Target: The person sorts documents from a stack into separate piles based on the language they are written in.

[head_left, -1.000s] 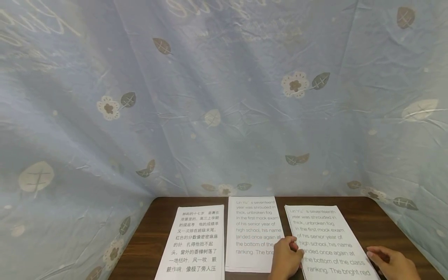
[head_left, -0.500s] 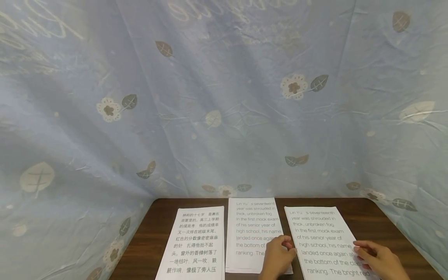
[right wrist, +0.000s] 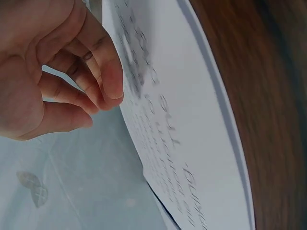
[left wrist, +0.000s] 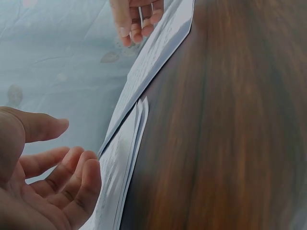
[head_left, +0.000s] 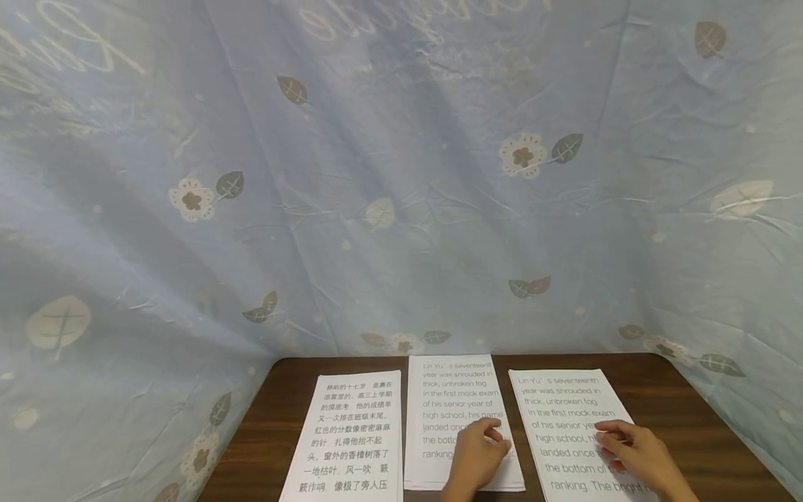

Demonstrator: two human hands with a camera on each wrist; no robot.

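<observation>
Three stacks of printed paper lie side by side on a dark wooden table. My left hand (head_left: pixel 475 457) hovers over the lower part of the middle stack (head_left: pixel 448 390), fingers loosely bent, nothing in them. In the left wrist view its thumb stands apart from the fingers, above the paper. My right hand (head_left: pixel 636 453) is over the right stack (head_left: pixel 558 411), covering part of its lower lines. The right wrist view shows that hand's fingers (right wrist: pixel 112 79) relaxed and holding nothing, close above the printed sheet.
The left stack (head_left: pixel 351 432) bears Chinese characters; the other two carry English text. The wooden table (head_left: pixel 665 390) has rounded back corners. Behind and around it hangs a pale blue curtain (head_left: pixel 439 244) with leaves and flowers.
Both hands have moved left. My left hand has gone from the gap between the English stacks onto the middle one; my right hand from the right stack's outer edge to over its text.
</observation>
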